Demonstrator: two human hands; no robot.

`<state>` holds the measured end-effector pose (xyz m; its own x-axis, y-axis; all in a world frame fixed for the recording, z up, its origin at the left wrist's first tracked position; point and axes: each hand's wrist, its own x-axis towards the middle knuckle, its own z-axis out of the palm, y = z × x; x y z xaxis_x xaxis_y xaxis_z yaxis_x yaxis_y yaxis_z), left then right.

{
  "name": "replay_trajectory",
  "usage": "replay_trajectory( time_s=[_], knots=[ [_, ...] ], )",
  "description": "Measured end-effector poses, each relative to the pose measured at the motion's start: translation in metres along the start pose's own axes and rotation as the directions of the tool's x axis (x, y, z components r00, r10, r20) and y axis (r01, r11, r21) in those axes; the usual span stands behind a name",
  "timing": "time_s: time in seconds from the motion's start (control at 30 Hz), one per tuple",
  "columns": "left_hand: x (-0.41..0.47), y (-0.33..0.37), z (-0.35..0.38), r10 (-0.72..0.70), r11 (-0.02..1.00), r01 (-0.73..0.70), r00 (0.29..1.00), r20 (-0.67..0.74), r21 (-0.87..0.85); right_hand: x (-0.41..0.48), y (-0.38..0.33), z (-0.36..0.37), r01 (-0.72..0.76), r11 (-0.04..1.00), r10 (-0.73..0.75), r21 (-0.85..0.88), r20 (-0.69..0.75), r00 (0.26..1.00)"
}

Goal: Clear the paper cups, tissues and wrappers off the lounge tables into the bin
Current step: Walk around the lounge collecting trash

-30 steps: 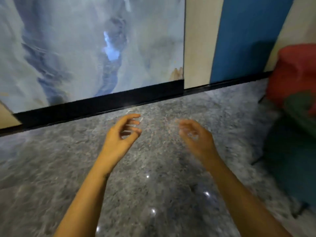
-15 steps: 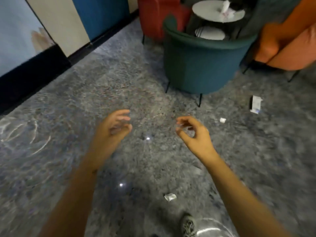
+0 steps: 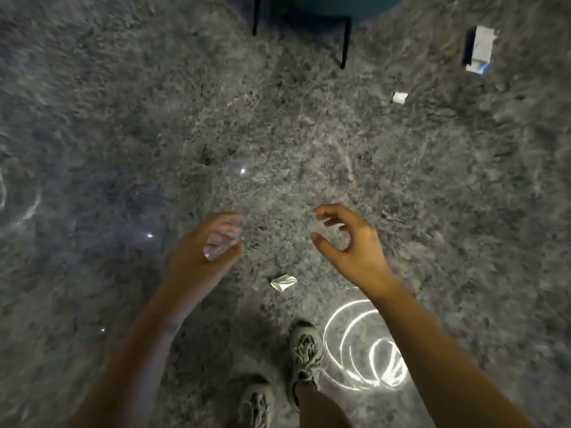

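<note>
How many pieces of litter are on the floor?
3: crumpled scrap at lower centre; small white piece up right; larger white wrapper at top-right edge. Others may lie out of view.

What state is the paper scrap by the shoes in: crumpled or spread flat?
Crumpled. The paper scrap shows folds and bent corners, lying on the grey floor just ahead of the shoes.

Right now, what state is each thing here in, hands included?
Left hand, fingers curled; a pale blur inside, cannot tell what.
Right hand, loosely curled, holding nothing.
Crumpled paper scrap, lying untouched on the floor.
Small white scrap, lying on the floor.
White packet, flat on the floor.
</note>
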<state>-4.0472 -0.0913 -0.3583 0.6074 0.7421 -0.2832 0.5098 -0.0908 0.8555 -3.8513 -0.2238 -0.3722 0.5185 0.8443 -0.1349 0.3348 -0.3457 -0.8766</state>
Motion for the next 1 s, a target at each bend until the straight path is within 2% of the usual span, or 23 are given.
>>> replay_trajectory(
  time_s=[0.2, 0.33, 0.47, 0.57, 0.63, 0.77, 0.9, 1.0],
  knots=[
    [0.056, -0.174, 0.127, -0.007, 1.0, 0.008, 0.997, 0.082, -0.01, 0.009, 0.203, 0.095, 0.04, 0.998, -0.039, -0.047, 0.022, 0.999],
    [0.072, -0.306, 0.204, -0.037, 0.999, 0.041, 0.988, 0.149, -0.022, 0.001, 0.34, 0.17, 0.124, 0.974, -0.1, -0.192, 0.126, 0.987],
    [0.077, -0.395, 0.248, -0.046, 0.999, 0.046, 0.978, 0.203, 0.006, -0.013, 0.425, 0.224, 0.206, 0.933, -0.139, -0.295, 0.234, 0.962],
    [0.078, -0.427, 0.259, -0.037, 0.999, 0.035, 0.98, 0.195, 0.013, -0.017, 0.451, 0.245, 0.332, 0.841, -0.18, -0.427, 0.357, 0.917],
    [0.078, -0.438, 0.261, -0.036, 0.999, 0.041, 0.985, 0.166, -0.022, -0.016, 0.459, 0.255, 0.364, 0.808, -0.168, -0.463, 0.411, 0.896],
    [0.077, -0.441, 0.26, -0.039, 0.999, 0.043, 0.989, 0.143, -0.026, -0.012, 0.461, 0.27, 0.412, 0.756, -0.207, -0.509, 0.411, 0.888],
    [0.083, -0.428, 0.255, -0.041, 0.996, 0.052, 0.989, 0.141, -0.074, 0.0, 0.45, 0.266, 0.365, 0.823, -0.225, -0.434, 0.34, 0.913],
    [0.091, -0.387, 0.241, -0.015, 0.992, 0.03, 0.991, 0.129, -0.12, 0.016, 0.404, 0.235, 0.342, 0.888, -0.267, -0.308, 0.261, 0.928]
  ],
)
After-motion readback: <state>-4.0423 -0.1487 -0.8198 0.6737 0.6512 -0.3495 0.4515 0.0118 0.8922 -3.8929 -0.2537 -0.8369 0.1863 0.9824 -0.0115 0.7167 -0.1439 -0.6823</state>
